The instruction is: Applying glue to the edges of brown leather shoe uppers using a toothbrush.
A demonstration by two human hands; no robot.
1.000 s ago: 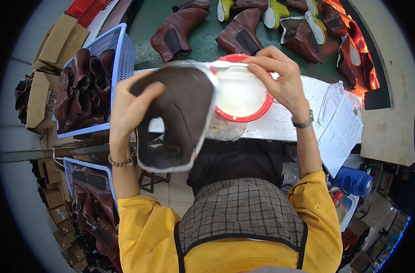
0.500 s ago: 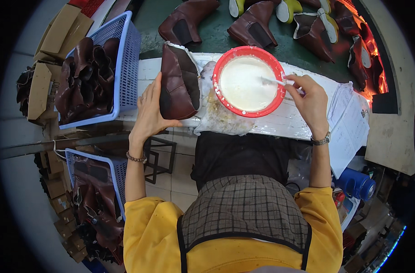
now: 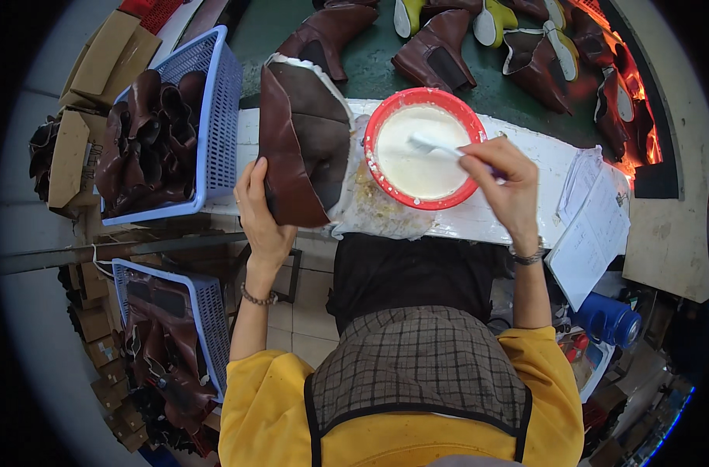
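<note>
My left hand [image 3: 262, 222] grips the lower left edge of a brown leather boot upper [image 3: 280, 148]. The upper is tipped so that its dark lining and pale, ragged open edge show. My right hand [image 3: 506, 187] pinches a slim white brush [image 3: 441, 148] by its handle. The brush head is over or touching the white, creamy liquid [image 3: 416, 175] in a red bowl [image 3: 372, 171], which stands just right of the boot upper. White dabs speckle the bowl's rim. Beneath the bowl's left side lies a stained, pale cloth or pad [image 3: 378, 214].
A blue basket [image 3: 218, 124] of brown boot uppers stands at left, with another basket [image 3: 206, 327] lower down. Brown boots [image 3: 436, 58] lie on the green surface [image 3: 370, 66] beyond the white board [image 3: 518, 187]. Papers [image 3: 591, 233] and a blue bottle [image 3: 607, 319] are at right.
My left hand has taken hold of the boot upper and tipped it, turning its lining up. My right hand has moved left, carrying the brush further over the bowl.
</note>
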